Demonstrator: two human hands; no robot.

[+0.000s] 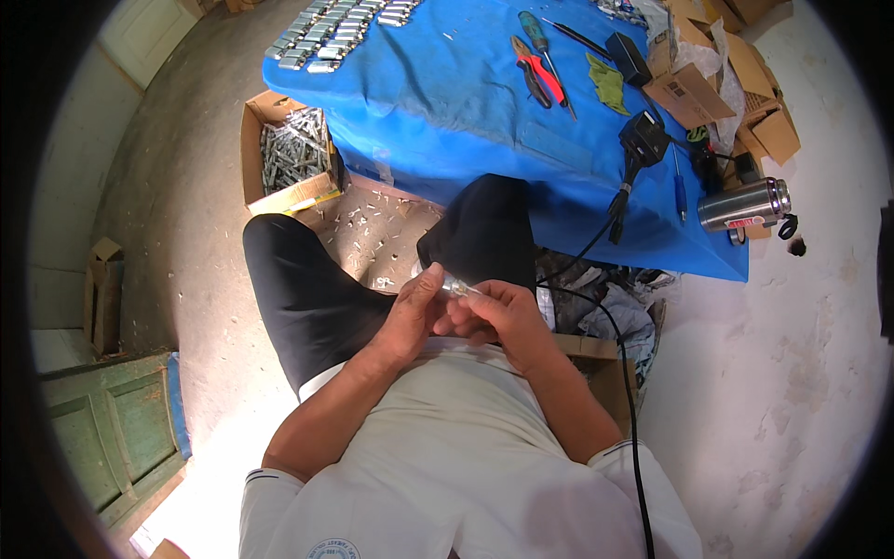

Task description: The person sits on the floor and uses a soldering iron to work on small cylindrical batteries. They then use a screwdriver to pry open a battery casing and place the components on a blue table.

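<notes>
Just below the blue cloth-covered table (pixel 447 102) w/ red-handled pliers (pixel 538 73) on top, left hand (pixel 410 312) and right hand (pixel 489 317) both pinch a small clear glassy piece (pixel 458 287) (over the lap).

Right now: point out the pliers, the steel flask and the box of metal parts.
pliers (pixel 538 73), head view, red handles
steel flask (pixel 742 204), head view, middle of body
box of metal parts (pixel 250 149), head view, left cardboard wall
</notes>
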